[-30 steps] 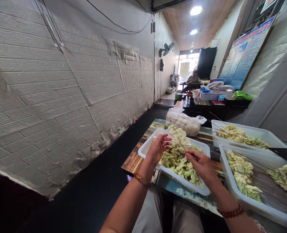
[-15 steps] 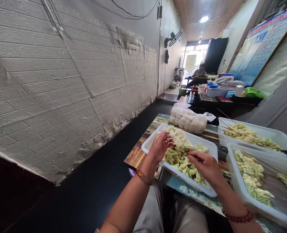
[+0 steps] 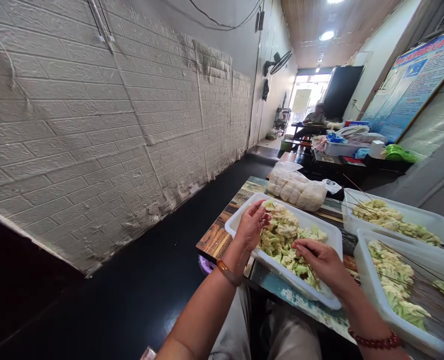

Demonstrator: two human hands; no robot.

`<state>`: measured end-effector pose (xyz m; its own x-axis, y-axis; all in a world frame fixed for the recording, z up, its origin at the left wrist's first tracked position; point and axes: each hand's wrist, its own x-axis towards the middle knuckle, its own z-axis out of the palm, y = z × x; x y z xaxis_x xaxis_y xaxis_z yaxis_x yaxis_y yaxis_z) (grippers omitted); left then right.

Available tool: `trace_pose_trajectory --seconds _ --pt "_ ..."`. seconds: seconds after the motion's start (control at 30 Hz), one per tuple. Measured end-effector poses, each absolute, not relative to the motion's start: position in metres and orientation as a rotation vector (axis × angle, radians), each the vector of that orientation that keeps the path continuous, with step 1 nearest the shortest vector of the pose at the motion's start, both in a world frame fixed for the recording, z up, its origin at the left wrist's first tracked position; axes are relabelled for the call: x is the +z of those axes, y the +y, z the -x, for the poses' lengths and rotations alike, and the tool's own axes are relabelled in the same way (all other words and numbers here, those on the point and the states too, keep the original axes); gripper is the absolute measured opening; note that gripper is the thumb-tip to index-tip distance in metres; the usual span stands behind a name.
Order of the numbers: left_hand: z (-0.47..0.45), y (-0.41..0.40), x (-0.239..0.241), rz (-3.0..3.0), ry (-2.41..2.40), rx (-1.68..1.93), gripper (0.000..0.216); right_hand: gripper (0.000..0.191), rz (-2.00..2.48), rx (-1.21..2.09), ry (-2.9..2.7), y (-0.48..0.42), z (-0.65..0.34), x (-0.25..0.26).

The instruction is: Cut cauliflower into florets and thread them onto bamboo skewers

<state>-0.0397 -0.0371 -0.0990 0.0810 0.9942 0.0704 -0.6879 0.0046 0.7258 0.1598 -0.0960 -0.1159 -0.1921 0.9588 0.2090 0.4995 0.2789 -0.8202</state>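
Several pale green-white cauliflower florets (image 3: pixel 282 225) lie heaped in a white plastic tray (image 3: pixel 334 235) in front of me. Over its far left part, my left hand (image 3: pixel 252 222) pinches a small cauliflower floret (image 3: pixel 269 204) between thumb and fingers. Above the right part of the heap, my right hand (image 3: pixel 321 260) is closed, thumb against forefinger, on what looks like a thin skewer; most of it is hidden by the hand and the florets. An amber bangle is on my left wrist, red beads on my right.
Two more white trays, a near one (image 3: pixel 366 285) and a far one (image 3: pixel 437 212), hold cauliflower on skewers at the right. A clear bag of pale round pieces (image 3: pixel 297 190) lies behind my tray on the wooden table (image 3: pixel 216 240). Farther back, a person (image 3: pixel 315 115) sits at another table.
The whole view has shifted slightly, moving things right and down. My left hand has turned a little, and the floret at its fingertips now shows more clearly. My right hand keeps its pinch.
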Motion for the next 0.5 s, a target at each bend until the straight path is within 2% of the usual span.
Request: trace_pose_trajectory --seconds 0.1,0.33,0.5 --pt "0.039 -0.033 -0.101 -0.67 0.595 1.52 0.035 0.04 1.323 0.812 -1.819 -0.095 -0.159 -0.117" --pt "0.038 -0.026 -0.101 -0.545 0.775 1.755 0.027 0.042 1.294 0.92 -1.77 -0.096 -0.16 -0.115" --pt "0.035 -0.023 -0.105 -0.803 0.98 1.606 0.021 0.042 1.267 0.867 -1.667 -0.097 -0.161 -0.111"
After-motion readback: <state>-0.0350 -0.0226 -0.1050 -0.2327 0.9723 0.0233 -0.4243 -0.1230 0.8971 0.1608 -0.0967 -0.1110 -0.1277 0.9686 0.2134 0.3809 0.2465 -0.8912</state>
